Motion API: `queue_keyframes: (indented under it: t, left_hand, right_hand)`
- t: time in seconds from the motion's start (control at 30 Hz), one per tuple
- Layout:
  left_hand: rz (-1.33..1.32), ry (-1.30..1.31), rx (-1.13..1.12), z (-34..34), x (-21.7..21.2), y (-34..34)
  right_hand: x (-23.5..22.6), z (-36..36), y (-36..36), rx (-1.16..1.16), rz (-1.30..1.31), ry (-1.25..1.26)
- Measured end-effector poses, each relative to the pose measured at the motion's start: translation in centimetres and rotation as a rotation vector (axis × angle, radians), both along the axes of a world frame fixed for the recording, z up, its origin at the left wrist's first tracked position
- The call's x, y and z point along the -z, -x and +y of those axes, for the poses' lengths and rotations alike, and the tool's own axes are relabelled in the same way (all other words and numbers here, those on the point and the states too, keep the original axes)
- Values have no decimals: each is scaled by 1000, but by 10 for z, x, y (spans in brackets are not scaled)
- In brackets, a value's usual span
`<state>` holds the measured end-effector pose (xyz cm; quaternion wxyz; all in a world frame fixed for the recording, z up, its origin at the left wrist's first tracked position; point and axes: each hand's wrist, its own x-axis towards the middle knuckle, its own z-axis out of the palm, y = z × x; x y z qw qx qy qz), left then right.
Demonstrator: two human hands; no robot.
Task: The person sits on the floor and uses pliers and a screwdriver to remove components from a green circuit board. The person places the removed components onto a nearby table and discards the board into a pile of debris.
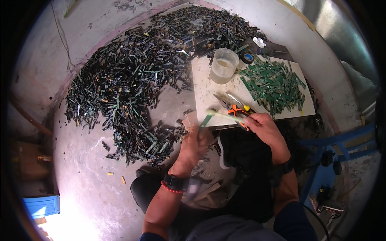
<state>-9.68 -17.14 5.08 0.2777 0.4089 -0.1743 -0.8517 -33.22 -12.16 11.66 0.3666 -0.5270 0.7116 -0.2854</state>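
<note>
My left hand (pixel 194 145) holds a thin green circuit-board strip (pixel 207 119) at its lower end, just in front of a white board (pixel 203 92). My right hand (pixel 263 125) grips orange-handled pliers (pixel 237 111), whose metal jaws lie on the white board. A blurred pale strip crosses between both hands. On the board stand a translucent plastic cup (pixel 223 65) and a heap of green circuit strips (pixel 275 85).
A large dark pile of circuit strips (pixel 136 76) covers the concrete floor to the left and behind. A roll of dark tape (pixel 247 58) lies by the cup. A blue frame (pixel 337 144) stands right, a blue crate (pixel 42 205) lower left.
</note>
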Motion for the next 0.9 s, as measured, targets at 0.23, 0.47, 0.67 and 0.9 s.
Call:
queue_keyframes:
  t: [0.23,0.47,0.67,0.9]
  left_hand:
    - [-8,5,-27,0,5,-5]
    - [2,-4,-39,-2,-2,-5]
    - [-1,66,-37,-1,3,-5]
    - [-99,176,-97,2,6,-3]
  right_hand:
    - [-1,2,-4,-50,-73,27]
    - [8,0,7,51,-39,52]
    - [2,2,1,-39,-215,-3]
    - [-5,2,5,95,-155,-9]
